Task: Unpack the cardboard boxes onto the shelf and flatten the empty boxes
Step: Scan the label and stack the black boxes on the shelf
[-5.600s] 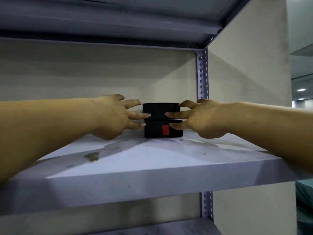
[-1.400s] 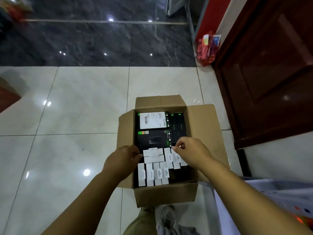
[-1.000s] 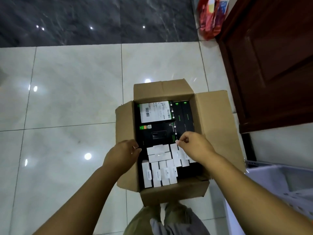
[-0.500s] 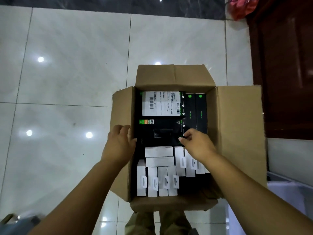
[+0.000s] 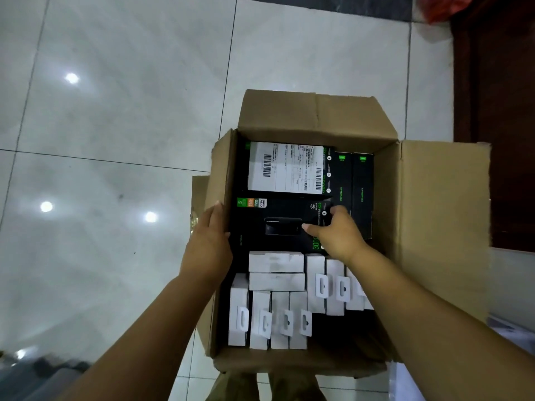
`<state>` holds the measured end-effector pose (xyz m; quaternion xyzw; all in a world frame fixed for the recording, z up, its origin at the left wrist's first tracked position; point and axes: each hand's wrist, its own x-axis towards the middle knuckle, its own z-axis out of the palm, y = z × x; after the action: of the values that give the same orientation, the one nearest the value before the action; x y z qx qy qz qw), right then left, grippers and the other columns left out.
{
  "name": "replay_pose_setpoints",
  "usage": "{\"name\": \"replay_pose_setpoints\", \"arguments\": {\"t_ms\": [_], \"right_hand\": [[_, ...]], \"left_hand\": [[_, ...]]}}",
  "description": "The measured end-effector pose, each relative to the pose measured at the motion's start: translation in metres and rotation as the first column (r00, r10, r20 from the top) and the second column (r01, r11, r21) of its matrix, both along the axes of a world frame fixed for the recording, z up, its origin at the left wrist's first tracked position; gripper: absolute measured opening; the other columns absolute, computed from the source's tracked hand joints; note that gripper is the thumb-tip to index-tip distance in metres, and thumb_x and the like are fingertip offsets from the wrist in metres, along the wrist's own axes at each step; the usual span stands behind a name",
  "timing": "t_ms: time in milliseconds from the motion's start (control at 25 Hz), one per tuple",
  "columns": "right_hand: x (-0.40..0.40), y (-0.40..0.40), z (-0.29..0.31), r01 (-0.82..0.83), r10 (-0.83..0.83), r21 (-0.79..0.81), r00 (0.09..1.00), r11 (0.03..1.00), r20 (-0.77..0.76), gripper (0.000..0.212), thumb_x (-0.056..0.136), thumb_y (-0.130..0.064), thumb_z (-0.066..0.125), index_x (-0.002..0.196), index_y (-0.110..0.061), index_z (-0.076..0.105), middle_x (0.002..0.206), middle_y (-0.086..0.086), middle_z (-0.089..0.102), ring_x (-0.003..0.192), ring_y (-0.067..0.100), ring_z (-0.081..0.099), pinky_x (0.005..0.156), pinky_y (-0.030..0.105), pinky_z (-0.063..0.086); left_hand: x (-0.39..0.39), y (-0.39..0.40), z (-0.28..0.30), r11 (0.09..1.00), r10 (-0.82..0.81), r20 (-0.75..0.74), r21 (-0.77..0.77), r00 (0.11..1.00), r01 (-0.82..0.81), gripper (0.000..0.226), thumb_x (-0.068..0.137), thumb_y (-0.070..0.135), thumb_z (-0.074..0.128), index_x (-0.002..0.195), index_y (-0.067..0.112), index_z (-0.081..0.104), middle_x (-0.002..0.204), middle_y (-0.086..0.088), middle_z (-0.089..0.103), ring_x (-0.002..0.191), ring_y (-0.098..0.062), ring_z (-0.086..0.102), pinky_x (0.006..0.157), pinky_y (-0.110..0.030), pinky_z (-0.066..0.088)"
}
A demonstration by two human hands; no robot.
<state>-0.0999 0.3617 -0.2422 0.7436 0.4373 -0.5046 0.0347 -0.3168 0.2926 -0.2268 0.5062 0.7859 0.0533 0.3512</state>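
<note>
An open cardboard box point(image 5: 440, 227) sits on a pale tiled floor point(image 5: 115, 140), its flaps folded outward, as a person reaches into it with both bare hands. The left hand point(image 5: 207, 244) lies against the box's left wall, fingers straight and close together along the cardboard edge, the thumb on the inner side of the wall. The right hand point(image 5: 337, 234) is inside the box, its fingers curled over the right edge of a large black package point(image 5: 275, 227) that lies flat in the middle of the box; the thumb points left across the package's face. Whether the fingers have closed fully beneath that edge cannot be told.

At the far end of the box, just beyond the black package, lies another dark package bearing a white shipping label point(image 5: 285, 167) with barcodes. To the right of it, against the box's right wall, stand two narrow black cartons point(image 5: 362, 183) with green marks. At the near end of the box, rows of small white cartons point(image 5: 275, 314) with hang tabs stand packed together, and two more lie flat just behind them.

Right of the box rises a dark wooden door point(image 5: 498, 111). Beyond the box's far right corner, a red object point(image 5: 443, 7) is partly in view.
</note>
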Motion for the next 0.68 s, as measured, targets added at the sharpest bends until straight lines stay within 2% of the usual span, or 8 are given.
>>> {"name": "replay_pose_setpoints", "arguments": {"t_ms": [40,120,240,320,440,560,680], "right_hand": [[-0.001,0.002,0.002,0.087,-0.087,-0.003,0.994,0.996,-0.060,0.066,0.085,-0.023,0.073,0.134,0.000,0.035,0.118,0.008,0.046,0.108,0.022,0.047,0.087,0.030,0.041],[-0.002,0.003,0.004,0.198,-0.197,-0.008,0.971,0.980,-0.136,0.065,0.084,-0.019,0.074,0.133,0.000,0.035,0.113,0.005,0.044,0.104,0.019,0.046,0.087,0.028,0.040],[-0.002,0.003,0.008,0.318,-0.308,0.018,0.929,0.948,-0.206,0.055,0.082,-0.013,0.076,0.123,-0.003,0.040,0.118,0.009,0.051,0.109,0.023,0.053,0.097,0.035,0.045],[0.000,0.001,0.010,0.384,-0.368,0.011,0.894,0.923,-0.257,0.049,0.081,-0.008,0.076,0.118,-0.003,0.044,0.118,0.010,0.060,0.107,0.026,0.061,0.098,0.043,0.049],[0.000,-0.003,0.013,0.323,-0.302,0.041,0.917,0.945,-0.262,0.039,0.081,-0.008,0.076,0.116,-0.004,0.060,0.114,0.013,0.066,0.100,0.027,0.066,0.092,0.046,0.053],[-0.002,-0.008,0.019,0.332,-0.306,0.088,0.925,0.939,-0.225,0.046,0.077,-0.016,0.080,0.117,-0.005,0.059,0.115,0.014,0.064,0.100,0.028,0.065,0.088,0.045,0.055],[0.001,-0.014,0.019,0.337,-0.305,0.115,0.924,0.934,-0.232,0.052,0.068,-0.032,0.085,0.109,-0.012,0.059,0.115,0.013,0.063,0.101,0.029,0.065,0.088,0.047,0.055]], "left_hand": [[0.000,0.000,0.000,1.000,0.003,0.009,-0.005,1.000,-0.003,0.059,0.094,0.003,0.050,0.147,0.013,0.028,0.147,-0.005,0.037,0.125,-0.026,0.048,0.100,-0.036,0.042],[-0.001,0.001,0.000,1.000,0.013,0.031,-0.028,0.999,-0.012,0.060,0.094,0.002,0.050,0.148,0.014,0.027,0.148,-0.004,0.037,0.124,-0.025,0.049,0.101,-0.035,0.042],[-0.003,0.002,0.002,0.999,-0.001,0.050,-0.050,0.999,0.003,0.059,0.095,0.003,0.048,0.149,0.014,0.027,0.149,-0.004,0.037,0.126,-0.025,0.048,0.102,-0.035,0.040],[-0.003,0.004,0.004,0.998,-0.015,0.069,-0.060,0.998,0.019,0.058,0.095,0.003,0.049,0.148,0.013,0.028,0.148,-0.005,0.039,0.122,-0.024,0.051,0.101,-0.034,0.042],[-0.006,0.005,0.003,0.996,-0.028,0.091,-0.084,0.995,0.036,0.057,0.094,0.003,0.050,0.146,0.012,0.029,0.147,-0.006,0.040,0.121,-0.024,0.053,0.100,-0.035,0.043],[-0.010,0.003,0.000,0.993,-0.058,0.096,-0.093,0.994,0.067,0.060,0.093,0.003,0.051,0.147,0.012,0.027,0.151,-0.006,0.037,0.131,-0.029,0.045,0.105,-0.039,0.041],[-0.010,0.001,0.003,0.990,-0.071,0.083,-0.119,0.994,0.080,0.064,0.094,0.004,0.050,0.151,0.013,0.021,0.157,-0.004,0.025,0.138,-0.028,0.035,0.109,-0.035,0.034]]}}
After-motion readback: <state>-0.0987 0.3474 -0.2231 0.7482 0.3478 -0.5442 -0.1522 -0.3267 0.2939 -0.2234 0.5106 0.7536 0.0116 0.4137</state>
